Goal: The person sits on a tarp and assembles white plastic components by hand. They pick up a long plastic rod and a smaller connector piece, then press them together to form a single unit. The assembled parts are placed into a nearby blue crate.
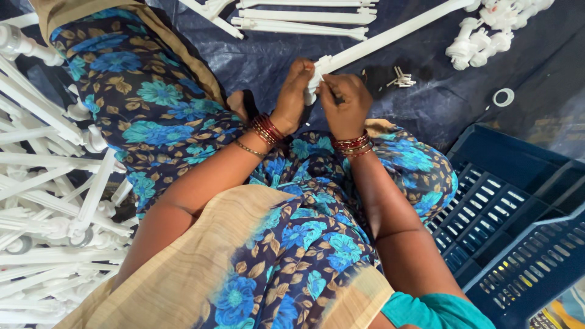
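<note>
- Our left hand (294, 91) is clamped around the near end of a long white plastic rod (390, 38), fingers curled tight on it.
- Our right hand (344, 100) sits touching the left, thumb and fingertips pinched narrow at the rod's end fitting (314, 78); whatever small part it presses there is hidden by the fingers.
- Rod runs from the hands out toward 1 o'clock, over the dark blue tarp (439, 103), far end cut off by the frame's top edge.
- Progress, our read: big heap of white rods (49, 201) at 9 o'clock looks like one pile, a few loose rods (304, 18) at 12 o'clock another. We can't tell which is finished stock and which is waiting, so the share done stays open.
- Small white clips (402, 78) lie on the tarp just past the hands at 1 o'clock; a white ring (503, 97) sits further out at 2 o'clock; cluster of white fittings (487, 36) at the top right corner.
- Blue slotted crate (518, 219) at 4 o'clock, partly cut off; contents not visible.
- Lap and floral blue fabric (292, 244) block everything below the wrists.
</note>
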